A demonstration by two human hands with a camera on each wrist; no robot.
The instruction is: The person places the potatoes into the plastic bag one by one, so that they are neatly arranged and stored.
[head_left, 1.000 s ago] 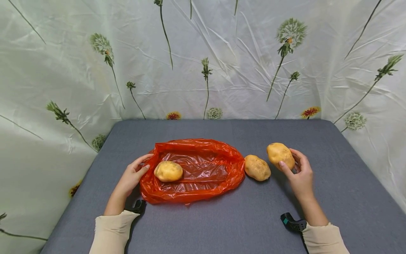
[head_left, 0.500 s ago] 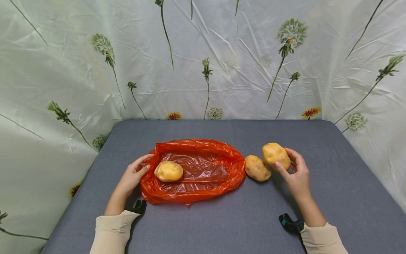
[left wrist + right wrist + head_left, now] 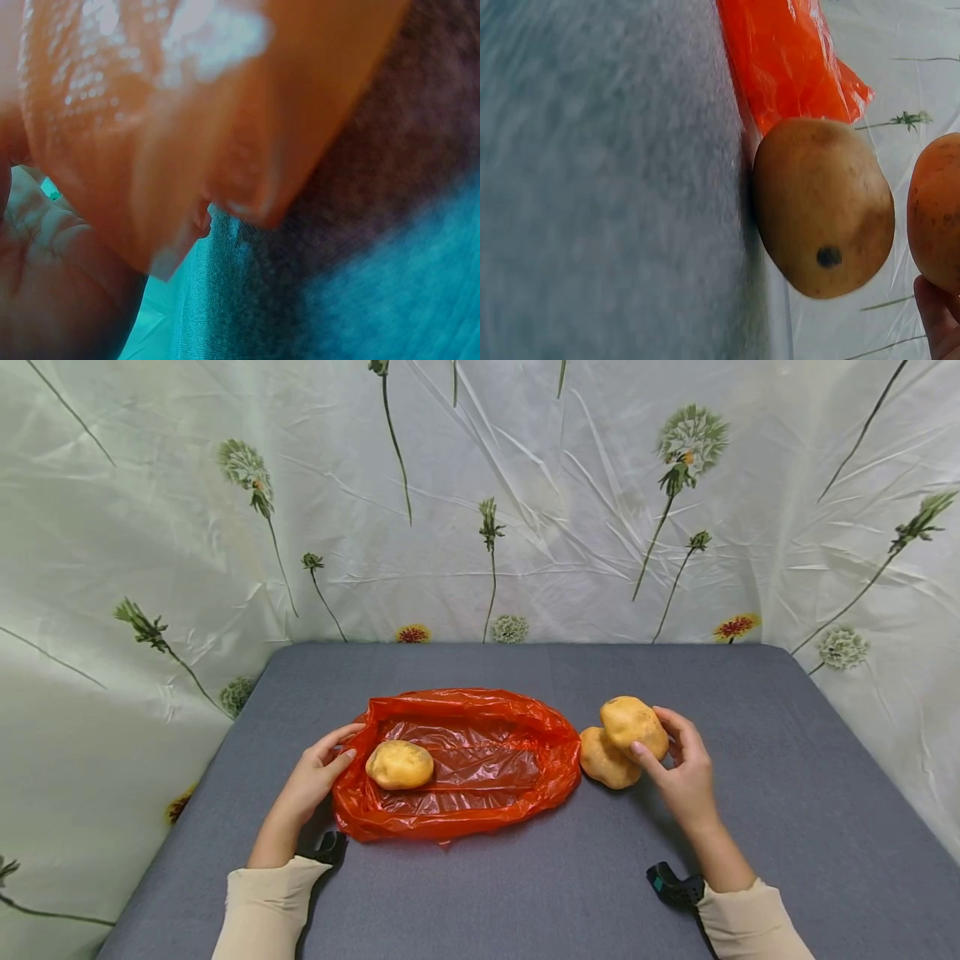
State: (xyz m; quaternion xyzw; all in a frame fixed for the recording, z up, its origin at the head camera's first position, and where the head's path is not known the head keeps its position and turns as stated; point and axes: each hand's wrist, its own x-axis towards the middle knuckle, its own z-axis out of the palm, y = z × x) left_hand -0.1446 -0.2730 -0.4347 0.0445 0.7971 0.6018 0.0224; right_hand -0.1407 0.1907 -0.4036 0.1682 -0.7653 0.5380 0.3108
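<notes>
A red plastic bag [image 3: 487, 822] lies spread on the table with its mouth facing up. Inside it, at the left end, rests one potato [image 3: 400, 765]. My left hand [image 3: 306, 785] pinches the bag's left rim between thumb and fingers; up close in the left wrist view the bag film [image 3: 187, 135] hides most of the fingers. With thumb and fingertips my right hand [image 3: 690, 777] holds a second potato [image 3: 633, 727] above the table. Below and partly behind it, a third potato [image 3: 611, 768] sits on the table against the bag's right end; its dark spot shows in the right wrist view.
The grey cloth-covered table [image 3: 510, 902] extends around the bag. Behind and beside it hangs a pale curtain [image 3: 450, 560] printed with dandelions. Dark wrist straps [image 3: 675, 887] sit at both cuffs.
My right hand has moved left with its potato, which now overlaps the potato on the table in the head view. My left hand and the bag have stayed put.
</notes>
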